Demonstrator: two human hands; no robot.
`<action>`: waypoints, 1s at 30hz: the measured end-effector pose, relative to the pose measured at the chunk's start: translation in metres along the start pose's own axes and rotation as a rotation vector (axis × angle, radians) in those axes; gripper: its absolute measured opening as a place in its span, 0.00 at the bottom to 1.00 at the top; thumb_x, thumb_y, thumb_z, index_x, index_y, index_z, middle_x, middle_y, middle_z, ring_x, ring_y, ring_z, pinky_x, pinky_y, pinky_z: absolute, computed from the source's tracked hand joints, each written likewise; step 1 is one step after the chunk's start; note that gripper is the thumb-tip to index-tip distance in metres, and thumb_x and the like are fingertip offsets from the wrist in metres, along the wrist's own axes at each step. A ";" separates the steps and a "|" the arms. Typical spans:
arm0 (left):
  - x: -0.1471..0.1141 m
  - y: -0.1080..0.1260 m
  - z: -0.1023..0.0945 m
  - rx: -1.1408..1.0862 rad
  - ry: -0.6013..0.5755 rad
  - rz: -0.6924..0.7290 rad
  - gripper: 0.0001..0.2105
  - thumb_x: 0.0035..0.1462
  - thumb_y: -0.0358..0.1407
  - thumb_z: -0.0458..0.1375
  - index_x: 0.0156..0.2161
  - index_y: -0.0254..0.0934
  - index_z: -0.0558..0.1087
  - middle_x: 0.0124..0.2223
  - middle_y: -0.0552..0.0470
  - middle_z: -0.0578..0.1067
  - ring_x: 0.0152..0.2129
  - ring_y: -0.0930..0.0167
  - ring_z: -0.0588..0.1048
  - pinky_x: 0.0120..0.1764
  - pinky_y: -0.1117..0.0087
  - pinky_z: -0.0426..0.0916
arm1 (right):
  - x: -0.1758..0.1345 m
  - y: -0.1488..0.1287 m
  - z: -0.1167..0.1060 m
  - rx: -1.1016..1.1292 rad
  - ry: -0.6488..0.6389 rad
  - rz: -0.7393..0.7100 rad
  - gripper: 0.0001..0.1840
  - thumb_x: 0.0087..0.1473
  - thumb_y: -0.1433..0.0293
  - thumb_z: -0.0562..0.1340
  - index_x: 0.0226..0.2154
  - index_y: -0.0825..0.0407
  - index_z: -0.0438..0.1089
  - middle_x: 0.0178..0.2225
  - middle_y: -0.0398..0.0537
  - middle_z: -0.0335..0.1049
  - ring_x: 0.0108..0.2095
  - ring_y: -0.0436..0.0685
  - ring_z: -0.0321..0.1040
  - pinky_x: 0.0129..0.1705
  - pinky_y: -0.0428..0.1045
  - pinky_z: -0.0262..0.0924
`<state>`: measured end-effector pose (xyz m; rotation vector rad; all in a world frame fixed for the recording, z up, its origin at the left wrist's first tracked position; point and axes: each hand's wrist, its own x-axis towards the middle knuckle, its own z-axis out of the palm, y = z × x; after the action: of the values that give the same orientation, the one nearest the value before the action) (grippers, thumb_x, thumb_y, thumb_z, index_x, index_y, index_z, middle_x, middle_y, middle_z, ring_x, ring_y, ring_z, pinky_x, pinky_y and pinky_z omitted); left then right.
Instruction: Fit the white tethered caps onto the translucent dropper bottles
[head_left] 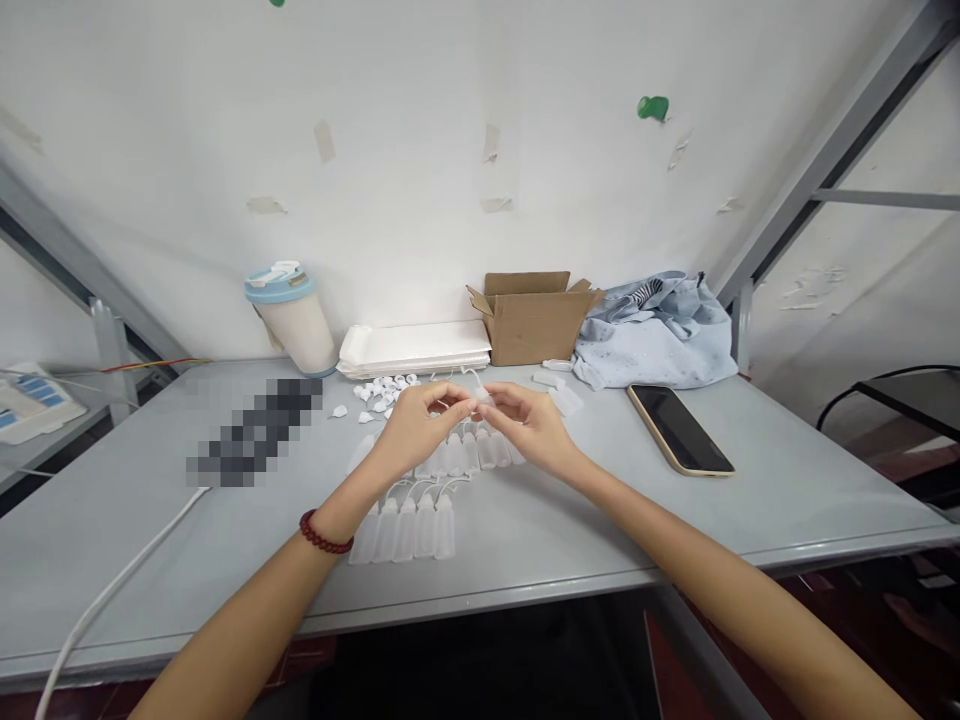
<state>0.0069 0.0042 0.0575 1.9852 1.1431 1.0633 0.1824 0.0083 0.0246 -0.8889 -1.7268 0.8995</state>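
Note:
In front of me, my left hand [420, 425] and my right hand [536, 425] meet at the fingertips. Both pinch a small translucent plastic bottle [482, 394] whose thin curved spout sticks up; fingers cover much of it. Similar bottles lie side by side on the table below, in a front row [405, 530] with bent white spouts and a back row [461, 455] partly behind my hands. Beyond my left hand is a heap of small white caps [386, 390]. A few loose bottles [564, 400] lie past my right hand.
Along the wall stand a lidded cup [296, 325], a stack of white trays [416, 350], an open cardboard box [536, 325] and a crumpled blue cloth [652, 345]. A phone [682, 430] lies at right. A white cable [120, 580] runs from a blurred-out dark object [255, 435] at left.

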 end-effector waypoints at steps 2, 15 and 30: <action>-0.001 0.001 0.000 0.039 0.038 0.040 0.08 0.56 0.37 0.56 0.32 0.36 0.74 0.31 0.52 0.77 0.30 0.70 0.74 0.34 0.70 0.68 | 0.001 -0.007 -0.001 0.220 -0.057 0.162 0.19 0.52 0.59 0.62 0.43 0.54 0.70 0.33 0.49 0.76 0.35 0.55 0.74 0.38 0.51 0.67; -0.003 -0.013 0.007 0.481 0.081 0.611 0.21 0.54 0.37 0.62 0.51 0.34 0.65 0.49 0.41 0.72 0.47 0.61 0.68 0.49 0.55 0.66 | 0.005 -0.013 -0.004 0.663 -0.147 0.368 0.15 0.51 0.62 0.64 0.38 0.55 0.73 0.37 0.53 0.76 0.40 0.58 0.73 0.44 0.52 0.65; -0.005 0.000 0.004 0.578 0.074 0.681 0.13 0.56 0.36 0.59 0.46 0.32 0.68 0.45 0.42 0.74 0.44 0.62 0.69 0.45 0.58 0.68 | 0.004 -0.017 -0.008 0.286 -0.046 0.258 0.16 0.48 0.60 0.65 0.37 0.54 0.72 0.30 0.46 0.74 0.30 0.52 0.71 0.30 0.46 0.65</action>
<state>0.0086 -0.0002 0.0541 2.9466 0.8799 1.2217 0.1859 0.0050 0.0433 -0.9147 -1.4927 1.3103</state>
